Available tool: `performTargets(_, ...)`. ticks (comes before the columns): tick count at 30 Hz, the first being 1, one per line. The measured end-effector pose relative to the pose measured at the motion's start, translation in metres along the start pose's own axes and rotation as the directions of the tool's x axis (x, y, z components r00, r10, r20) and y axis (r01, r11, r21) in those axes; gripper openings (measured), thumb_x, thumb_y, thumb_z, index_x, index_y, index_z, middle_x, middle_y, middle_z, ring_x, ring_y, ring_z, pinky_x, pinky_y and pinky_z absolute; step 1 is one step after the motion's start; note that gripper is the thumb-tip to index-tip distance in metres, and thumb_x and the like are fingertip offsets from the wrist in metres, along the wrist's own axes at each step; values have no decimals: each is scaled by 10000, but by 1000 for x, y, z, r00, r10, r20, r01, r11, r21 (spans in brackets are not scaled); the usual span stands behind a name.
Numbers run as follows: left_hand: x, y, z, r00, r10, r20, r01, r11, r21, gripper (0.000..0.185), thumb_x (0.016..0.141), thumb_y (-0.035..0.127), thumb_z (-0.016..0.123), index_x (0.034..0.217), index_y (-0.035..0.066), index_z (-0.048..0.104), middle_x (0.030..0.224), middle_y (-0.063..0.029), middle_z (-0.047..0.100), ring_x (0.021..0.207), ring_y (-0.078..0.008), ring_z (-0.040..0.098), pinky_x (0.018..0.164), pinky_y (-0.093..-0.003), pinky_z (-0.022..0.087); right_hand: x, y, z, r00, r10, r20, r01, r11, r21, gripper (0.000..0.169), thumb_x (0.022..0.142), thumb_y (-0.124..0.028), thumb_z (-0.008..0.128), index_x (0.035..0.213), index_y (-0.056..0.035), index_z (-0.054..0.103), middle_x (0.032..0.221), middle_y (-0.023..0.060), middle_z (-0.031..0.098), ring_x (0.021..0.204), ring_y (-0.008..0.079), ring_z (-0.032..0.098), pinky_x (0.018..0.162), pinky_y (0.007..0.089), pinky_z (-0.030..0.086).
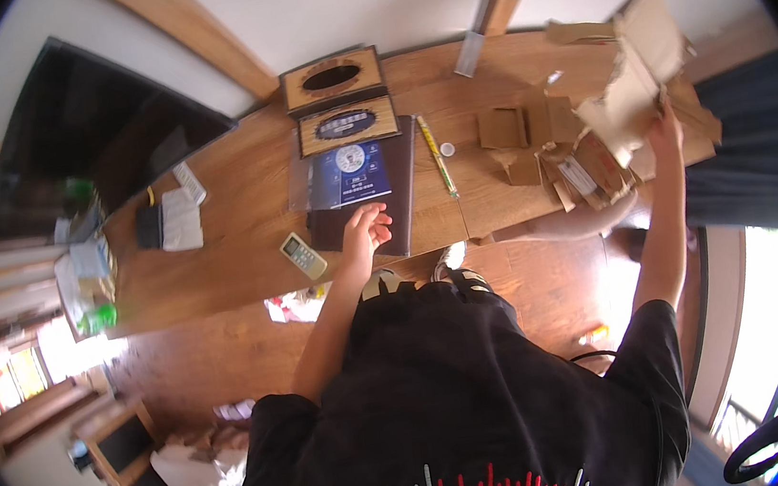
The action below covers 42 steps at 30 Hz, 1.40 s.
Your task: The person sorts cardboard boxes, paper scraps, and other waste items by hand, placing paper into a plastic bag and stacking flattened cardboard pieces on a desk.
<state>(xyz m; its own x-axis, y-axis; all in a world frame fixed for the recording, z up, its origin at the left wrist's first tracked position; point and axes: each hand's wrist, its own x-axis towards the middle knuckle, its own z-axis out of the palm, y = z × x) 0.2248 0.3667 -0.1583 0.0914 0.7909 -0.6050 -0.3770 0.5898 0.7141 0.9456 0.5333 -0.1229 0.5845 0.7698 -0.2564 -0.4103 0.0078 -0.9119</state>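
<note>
My right hand [666,130] reaches far to the right and grips the edge of a torn piece of cardboard [621,105], which stands tilted over other scraps. Below it lies a crumpled cardboard box [590,173] with a white label. More flattened cardboard [548,120] is spread to its left. My left hand [367,231], fingers loosely curled and apart, holds nothing. It hovers over a dark flat folder or board [398,224]; whether it touches cannot be seen. On that board rests a blue printed sheet [363,174]. A remote control [303,256] lies left of my left hand.
A wooden tissue box [334,80] stands at the wall behind a similar oval-marked panel [347,124]. A yellow stick-like item [436,155] and a small white disc [447,150] lie mid-table. Left are a television [96,139] and a white cloth or paper [180,220]. A dark curtain [744,138] hangs right.
</note>
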Motion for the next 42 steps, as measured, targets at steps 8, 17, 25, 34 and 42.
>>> performTargets(8, -24, -127, -45, 880, -22, -475, 48, 998, 43, 210, 969, 240, 602, 1113, 97, 655, 930, -38, 647, 684, -104, 584, 663, -272, 519, 147, 61, -184, 974, 175, 146, -102, 906, -411, 503, 959, -263, 670, 1376, -39, 500, 1327, 142, 537, 1141, 253, 587, 938, 364, 562)
performTargets(17, -83, -174, -92, 576, -87, -813, -102, 979, -177, 263, 980, 236, 576, 1172, 62, 623, 978, -67, 644, 744, -144, 568, 688, -284, 517, 14, 47, -69, 885, -449, -121, 286, 731, -619, 132, 945, -173, 693, 968, -44, 684, 829, 44, 657, 762, 151, 647, 668, 284, 569)
performTargets(25, 13, -124, -29, 755, -236, -612, 44, 949, -312, 347, 938, 278, 661, 1169, 29, 588, 1005, -82, 622, 907, -211, 654, 721, -337, 583, -272, 116, 123, 768, -57, 637, 612, 355, -707, 190, 914, -107, 650, 1099, -84, 689, 969, 80, 684, 823, 147, 623, 741, 334, 520)
performTargets(34, 34, -136, -44, 850, -297, -435, 19, 842, -539, 313, 867, 280, 780, 1009, 91, 574, 910, -66, 544, 741, -177, 540, 622, -292, 512, -368, 359, 238, 542, 773, 329, -374, 573, -730, 564, 862, -277, 786, 1293, 29, 590, 1127, 128, 696, 978, 232, 689, 841, 322, 559)
performTargets(42, -10, -94, -27, 975, -222, 18, 203, 850, -486, 304, 875, 402, 791, 914, 177, 592, 793, 50, 535, 721, -85, 520, 644, -248, 406, -402, 313, 290, 534, 810, 242, -636, 573, -517, 533, 852, -249, 811, 1237, 58, 606, 1123, 169, 702, 960, 272, 709, 840, 374, 591)
